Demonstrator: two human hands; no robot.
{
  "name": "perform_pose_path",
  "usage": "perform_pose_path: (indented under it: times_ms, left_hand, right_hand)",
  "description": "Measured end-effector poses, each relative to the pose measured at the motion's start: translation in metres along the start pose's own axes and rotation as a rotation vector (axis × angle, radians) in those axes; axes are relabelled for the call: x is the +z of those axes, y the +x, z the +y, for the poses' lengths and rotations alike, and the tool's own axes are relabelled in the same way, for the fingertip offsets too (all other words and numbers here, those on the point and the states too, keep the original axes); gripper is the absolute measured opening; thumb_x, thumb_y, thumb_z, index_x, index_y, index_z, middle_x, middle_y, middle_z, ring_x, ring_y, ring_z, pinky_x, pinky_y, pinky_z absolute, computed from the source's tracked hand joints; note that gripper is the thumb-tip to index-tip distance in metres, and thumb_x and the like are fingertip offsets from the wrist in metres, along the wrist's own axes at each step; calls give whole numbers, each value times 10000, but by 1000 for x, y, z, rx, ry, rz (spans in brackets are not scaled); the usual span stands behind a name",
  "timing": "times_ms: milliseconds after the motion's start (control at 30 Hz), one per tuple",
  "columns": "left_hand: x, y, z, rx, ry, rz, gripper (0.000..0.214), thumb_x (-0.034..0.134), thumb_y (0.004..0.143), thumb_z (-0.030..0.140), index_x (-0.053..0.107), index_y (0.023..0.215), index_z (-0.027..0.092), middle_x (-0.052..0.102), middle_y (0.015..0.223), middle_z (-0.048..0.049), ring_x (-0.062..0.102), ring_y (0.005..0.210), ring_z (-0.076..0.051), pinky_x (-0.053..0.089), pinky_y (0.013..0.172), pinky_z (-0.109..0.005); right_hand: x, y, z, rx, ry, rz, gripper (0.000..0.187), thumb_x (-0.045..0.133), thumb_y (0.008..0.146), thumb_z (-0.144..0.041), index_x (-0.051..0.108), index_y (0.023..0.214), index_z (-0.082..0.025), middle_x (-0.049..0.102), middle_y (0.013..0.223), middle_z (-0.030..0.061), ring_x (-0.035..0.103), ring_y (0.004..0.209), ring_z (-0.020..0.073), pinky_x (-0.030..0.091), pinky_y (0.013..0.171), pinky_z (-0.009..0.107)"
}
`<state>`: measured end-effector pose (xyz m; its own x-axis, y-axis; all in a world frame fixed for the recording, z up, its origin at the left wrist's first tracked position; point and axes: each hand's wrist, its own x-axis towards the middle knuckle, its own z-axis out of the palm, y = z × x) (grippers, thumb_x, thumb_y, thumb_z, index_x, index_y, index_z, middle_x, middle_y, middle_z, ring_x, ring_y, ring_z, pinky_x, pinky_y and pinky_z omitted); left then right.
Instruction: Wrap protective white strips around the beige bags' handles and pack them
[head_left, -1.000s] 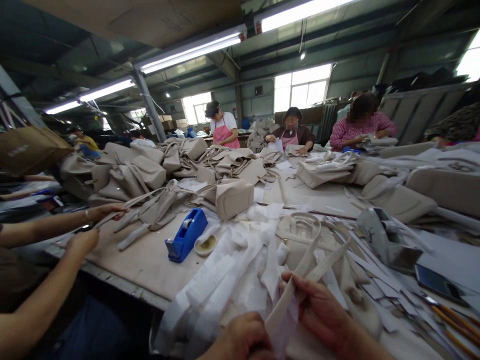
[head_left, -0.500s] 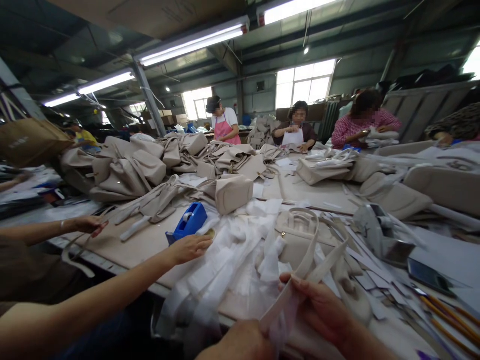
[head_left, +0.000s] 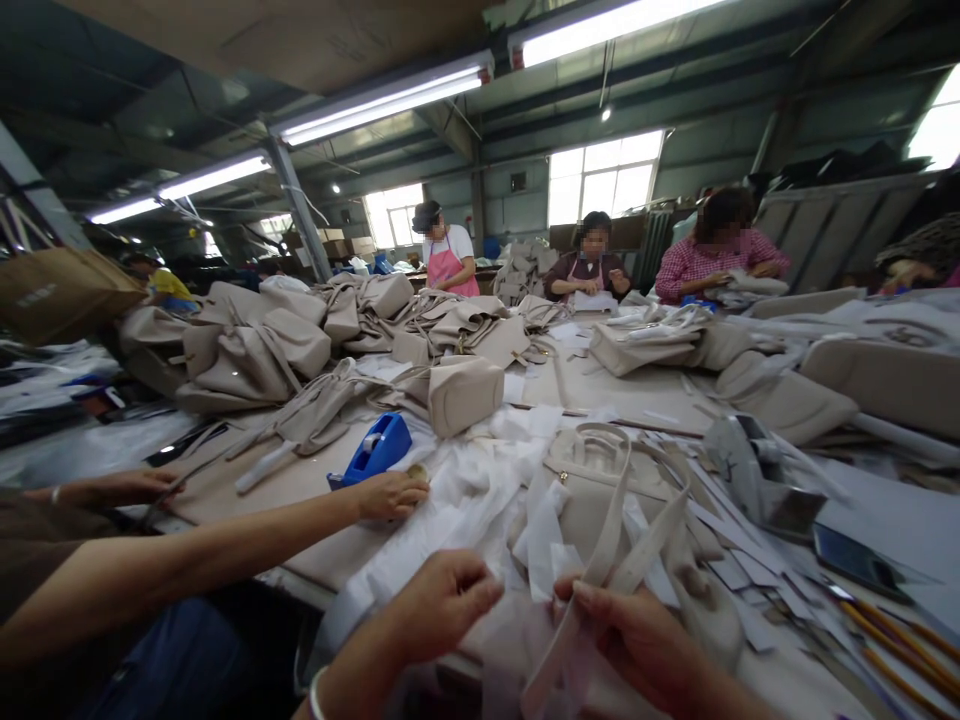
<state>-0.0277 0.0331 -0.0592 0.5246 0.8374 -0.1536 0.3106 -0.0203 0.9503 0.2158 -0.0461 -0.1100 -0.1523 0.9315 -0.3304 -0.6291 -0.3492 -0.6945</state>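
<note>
A beige handbag (head_left: 589, 505) lies on the table before me with its long strap (head_left: 604, 545) trailing toward my body. My right hand (head_left: 637, 625) pinches that strap between thumb and fingers, and its end hangs down to the left. To the left of it, my left hand (head_left: 442, 605) is raised off the strap, thumb against curled fingers; whatever is in them, if anything, cannot be made out. Thin white wrapping sheets (head_left: 465, 490) lie crumpled under and beyond both hands, and a piece of white wrap also lies against the bag.
Beside me on the left, a co-worker's hand (head_left: 394, 495) rests by a blue tape dispenser (head_left: 375, 448). At right are a grey tape dispenser (head_left: 761, 475), a phone (head_left: 859, 560), orange-handled tools (head_left: 900, 640) and paper strips. Beige bags (head_left: 255, 345) are piled farther back; several people work opposite.
My left hand has let go of the strap and moved up and left. My right hand keeps its pinch. The co-worker's far hand has shifted left and down.
</note>
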Motion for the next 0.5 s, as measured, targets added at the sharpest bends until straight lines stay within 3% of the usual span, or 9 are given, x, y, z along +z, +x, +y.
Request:
perform_pose_path:
  times_ms: [100,200,267,367,500]
  left_hand:
    - [33,15,-1,-156,-159,-66,481,562,863,599,699,833,140,708,788,-85,630,679,-180,414,575,-260]
    - [55,41,-2,-249,-609,-230,471,569,872,581,687,877,126,715,786,-109,653,643,-187,473,601,-287]
    - [63,55,1,-247,-867,-237,394,622,868,505,690,904,118,729,803,-113,674,665,-195,507,644,-298]
    - [61,71,8,-267,-1123,-110,304,673,870,405,689,913,104,750,812,-103,700,693,-185,528,687,-274]
    - [38,81,20,-243,-1251,-10,222,671,888,297,667,815,87,731,700,-69,690,615,-148,534,634,-237]
  right_hand:
    - [2,-1,4,-10,1,-65,389,907,600,-395,797,850,-119,740,751,69,661,736,173,498,719,264]
    - [1,-3,7,-3,-42,-125,397,897,597,-421,794,845,-128,724,740,67,643,713,174,476,674,261]
    - [-1,-4,8,5,-96,-168,414,887,597,-450,792,845,-133,719,752,68,631,706,175,468,664,265]
    - [-5,-4,7,4,-180,-198,438,881,587,-483,791,843,-140,711,758,61,617,703,170,459,664,260]
    - [-9,0,10,39,-256,-158,467,900,523,-503,791,805,-148,698,717,43,601,678,154,444,640,236]
